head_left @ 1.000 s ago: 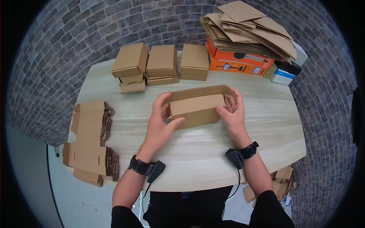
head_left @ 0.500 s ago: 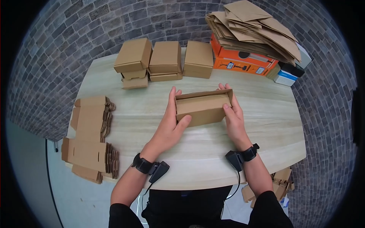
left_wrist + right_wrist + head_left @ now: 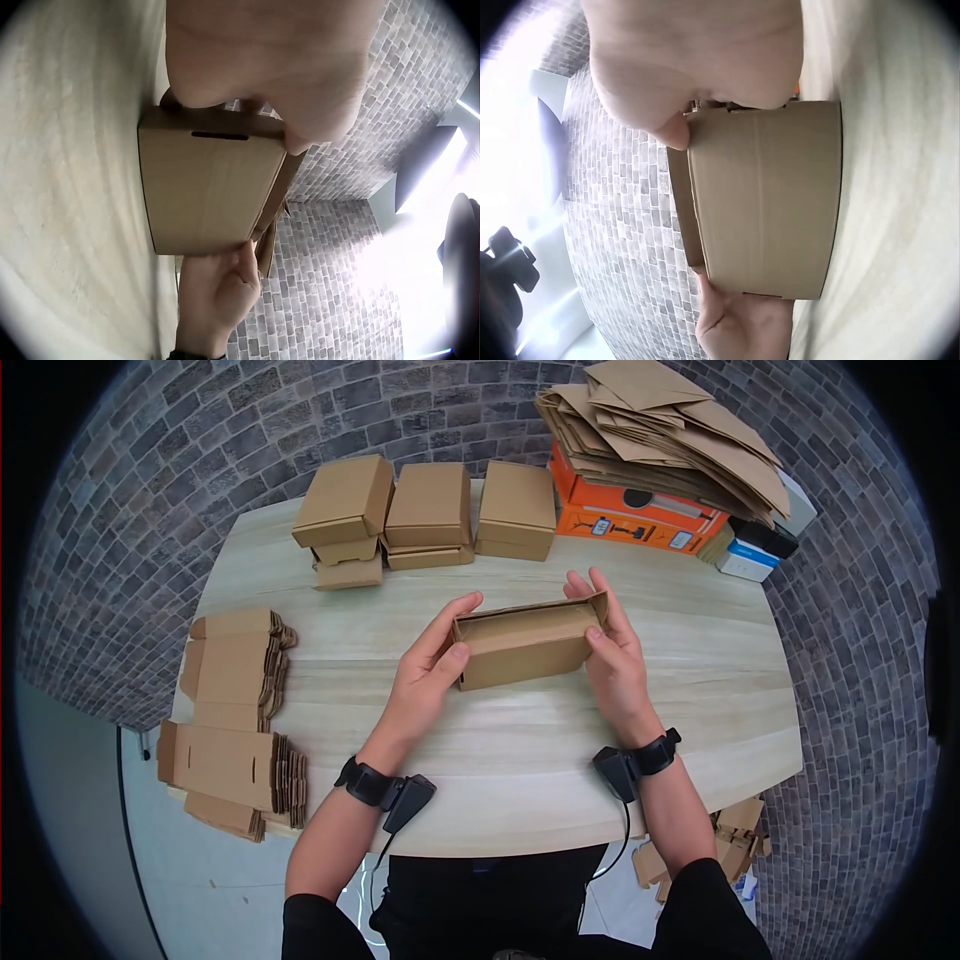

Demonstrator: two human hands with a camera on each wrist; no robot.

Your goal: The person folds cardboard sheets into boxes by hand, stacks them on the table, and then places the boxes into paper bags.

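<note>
A narrow brown cardboard box stands at the middle of the table, held at both ends. The left hand grips its left end, thumb on the near top corner and fingers behind. At the right end the right hand has its thumb on the near top edge and fingers round the far side. A raised flap runs along the box's back edge. In the left wrist view the box shows a slot near the left hand. The right wrist view shows the box under the right hand.
Folded boxes line the back of the table. Flattened cardboard stacks lie at the left. An orange box at the back right bears a pile of brown paper sheets. Cardboard pieces lie on the floor at right.
The gap between the back flap and the box top has narrowed. The left hand first moved right, then back left, and its thumb now lies at the box's near left corner.
</note>
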